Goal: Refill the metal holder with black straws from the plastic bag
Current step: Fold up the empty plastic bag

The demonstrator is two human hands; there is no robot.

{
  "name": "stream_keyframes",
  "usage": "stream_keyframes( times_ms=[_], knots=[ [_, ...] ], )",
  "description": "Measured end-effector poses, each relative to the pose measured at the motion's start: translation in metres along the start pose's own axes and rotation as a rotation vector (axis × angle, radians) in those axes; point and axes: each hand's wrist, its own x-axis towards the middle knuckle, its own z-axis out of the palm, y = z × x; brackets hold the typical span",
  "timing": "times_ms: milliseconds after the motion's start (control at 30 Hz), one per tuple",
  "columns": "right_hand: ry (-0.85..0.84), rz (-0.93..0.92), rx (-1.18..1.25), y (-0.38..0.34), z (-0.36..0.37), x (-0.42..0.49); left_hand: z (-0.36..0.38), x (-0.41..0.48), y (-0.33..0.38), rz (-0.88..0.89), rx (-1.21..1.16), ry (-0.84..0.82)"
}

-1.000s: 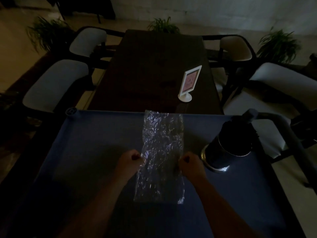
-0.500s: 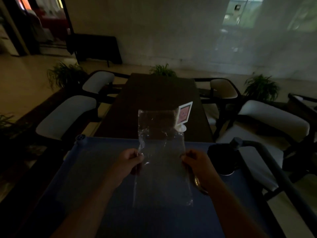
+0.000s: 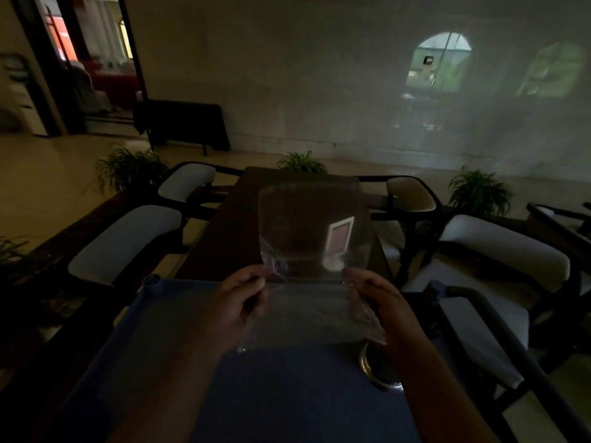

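Note:
I hold a clear plastic bag (image 3: 315, 244) upright in front of me, above the blue cart top (image 3: 287, 394). My left hand (image 3: 238, 302) pinches its left edge and my right hand (image 3: 382, 302) pinches its right edge. The bag looks see-through and empty; no straws show inside it. The metal holder (image 3: 379, 367) stands on the cart at the right, mostly hidden behind my right forearm, with only its shiny base rim showing. No black straws are in sight in this dim light.
Beyond the cart stands a long dark table (image 3: 243, 225) with a small white sign stand (image 3: 339, 241) seen through the bag. Padded chairs (image 3: 128, 238) flank the table on both sides. A cart handle bar (image 3: 499, 334) runs along the right. Potted plants (image 3: 302, 161) sit behind.
Both hands have lifted the bag off the cart top and raised it upright. The view has tilted up toward the wall. My right arm now covers most of the holder.

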Motion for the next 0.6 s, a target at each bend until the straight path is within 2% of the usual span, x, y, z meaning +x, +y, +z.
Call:
stream_keyframes(
  times_ms=[67, 167, 333, 433, 600],
  knots=[
    [-0.041, -0.015, 0.026, -0.004, 0.005, -0.004, 0.004, 0.001, -0.001, -0.014, -0.082, -0.005],
    [-0.065, -0.018, -0.029, -0.008, 0.006, -0.008, 0.008, -0.003, -0.001, -0.009, 0.049, -0.013],
    [0.082, 0.057, -0.169, -0.001, 0.001, 0.004, 0.01, -0.006, 0.005, 0.006, 0.237, 0.043],
    [0.129, 0.084, -0.262, 0.0, -0.002, 0.008, 0.01, -0.003, 0.009, -0.043, 0.263, 0.094],
    [0.029, 0.076, -0.474, -0.006, -0.001, 0.008, 0.011, -0.006, 0.011, 0.008, 0.505, -0.002]
  ],
)
